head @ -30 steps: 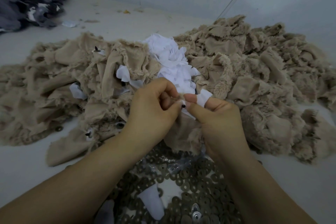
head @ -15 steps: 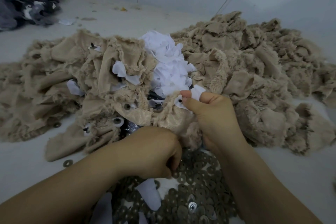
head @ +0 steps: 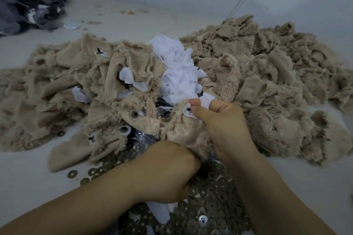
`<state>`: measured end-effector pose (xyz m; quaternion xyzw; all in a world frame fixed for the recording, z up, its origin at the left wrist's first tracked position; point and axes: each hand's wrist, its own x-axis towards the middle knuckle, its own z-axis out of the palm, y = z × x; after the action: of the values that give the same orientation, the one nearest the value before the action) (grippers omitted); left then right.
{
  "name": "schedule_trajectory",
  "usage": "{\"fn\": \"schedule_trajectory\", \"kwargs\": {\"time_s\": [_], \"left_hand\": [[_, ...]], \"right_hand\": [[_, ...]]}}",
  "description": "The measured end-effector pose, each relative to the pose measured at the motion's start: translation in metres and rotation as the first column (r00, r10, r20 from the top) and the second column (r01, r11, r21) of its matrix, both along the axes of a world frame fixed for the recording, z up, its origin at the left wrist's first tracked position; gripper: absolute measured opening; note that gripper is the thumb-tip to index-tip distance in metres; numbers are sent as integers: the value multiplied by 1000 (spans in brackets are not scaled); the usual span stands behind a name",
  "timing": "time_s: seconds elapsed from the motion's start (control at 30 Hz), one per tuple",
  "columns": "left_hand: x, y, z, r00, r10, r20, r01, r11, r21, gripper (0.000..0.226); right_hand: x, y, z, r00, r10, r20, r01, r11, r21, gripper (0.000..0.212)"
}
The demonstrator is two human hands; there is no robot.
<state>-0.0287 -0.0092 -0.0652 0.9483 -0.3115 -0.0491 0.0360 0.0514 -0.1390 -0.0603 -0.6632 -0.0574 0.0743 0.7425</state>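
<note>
Right hand (head: 223, 126) pinched the tan plush piece (head: 179, 129) between thumb and forefinger, with its white patch (head: 186, 113) and black eye stud (head: 188, 109) at the thumb tip. Left hand (head: 168, 171) was knuckles-up just below it, fingers curled into the washer pile (head: 210, 206); couldn't tell if it held one. Step looked like fetching a washer. Next move: lift one to the piece and seat it on the stud without losing the pinch.

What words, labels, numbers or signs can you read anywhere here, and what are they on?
None can be read: no words, labels, numbers or signs show.
The beige plush piece pinched by the right hand, the white scraps, the metal washers under the left hand and the dark fabric pile show no print.
</note>
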Motion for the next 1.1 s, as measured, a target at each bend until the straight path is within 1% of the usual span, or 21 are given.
{"fn": "schedule_trajectory", "kwargs": {"time_s": [0.03, 0.07, 0.13, 0.23, 0.27, 0.33, 0.37, 0.4, 0.47, 0.5, 0.53, 0.6, 0.67, 0.73, 0.77, 0.83, 0.9, 0.97, 1.03, 1.07, 1.1], "left_hand": [[0, 0, 0, 1000, -2, 6, 2, 1000, -4, 22], [0, 1, 0, 1000, 0, 1, 0, 1000, -9, 20], [1, 4, 0, 1000, 13, -15, -13, 1000, -24, 21], [2, 11, -1, 998, 31, -55, -34, 998, -48, 18], [2, 14, 1, 996, 48, -77, -53, 997, -58, 18], [5, 24, 4, 989, 86, -117, -96, 993, -75, 23], [7, 29, 6, 987, 101, -127, -111, 992, -68, 28], [9, 34, 7, 983, 115, -140, -124, 991, -59, 34], [12, 40, 9, 974, 136, -181, -148, 987, -58, 40], [12, 40, 9, 971, 138, -193, -152, 986, -62, 40], [12, 40, 9, 971, 133, -200, -150, 986, -72, 39], [11, 37, 8, 970, 112, -216, -140, 983, -115, 34], [9, 32, 5, 970, 93, -224, -124, 983, -132, 31], [8, 27, 2, 977, 93, -193, -116, 987, -111, 32], [7, 24, 1, 980, 98, -174, -117, 988, -101, 30], [6, 20, 0, 981, 108, -163, -124, 988, -90, 27], [5, 17, 2, 979, 120, -167, -131, 990, -59, 28], [4, 15, 4, 979, 126, -160, -131, 991, -16, 29], [2, 13, 5, 983, 128, -130, -126, 992, 29, 30], [0, 11, 5, 984, 134, -116, -129, 991, 47, 30], [-1, 9, 4, 983, 144, -111, -137, 989, 62, 29]], "right_hand": [[0, -1, 0, 1000, -2, -9, 2, 1000, -6, 8], [0, -1, -1, 1000, -3, -15, 3, 1000, -10, 10], [1, -2, -2, 1000, -14, -17, 13, 1000, -9, 22], [1, -1, -1, 1000, 13, -15, -13, 1000, 14, 27], [1, 0, -1, 1000, 16, -13, -16, 1000, 22, 32], [1, 0, -2, 1000, -18, -20, 19, 1000, 17, 50], [1, 0, -2, 999, -32, -23, 32, 999, 16, 53], [1, 0, -3, 999, -32, -17, 33, 999, 16, 48], [0, 0, -3, 1000, -4, -19, 5, 1000, 16, 22], [0, 0, -3, 1000, -4, -25, 4, 1000, 10, 19], [1, 0, -3, 1000, -5, -19, 6, 1000, 15, 23], [2, -1, -4, 1000, -17, -5, 17, 1000, 23, 44], [3, -1, -5, 1000, -4, -6, 4, 1000, 27, 44], [2, -1, -5, 1000, -10, -9, 11, 1000, 16, 48], [2, -1, -4, 1000, -16, -12, 16, 1000, 0, 46], [2, -2, -5, 1000, -5, -19, 5, 1000, 9, 26], [3, -2, -4, 999, -12, -30, 12, 1000, 5, 32], [2, -1, -3, 999, -21, -32, 20, 1000, -22, 26], [0, 0, 0, 999, -14, -45, 12, 999, -35, 6], [-1, 0, 0, 999, -14, -50, 13, 999, -32, 5], [-1, 0, -1, 998, -17, -56, 15, 999, -28, 12]]}}
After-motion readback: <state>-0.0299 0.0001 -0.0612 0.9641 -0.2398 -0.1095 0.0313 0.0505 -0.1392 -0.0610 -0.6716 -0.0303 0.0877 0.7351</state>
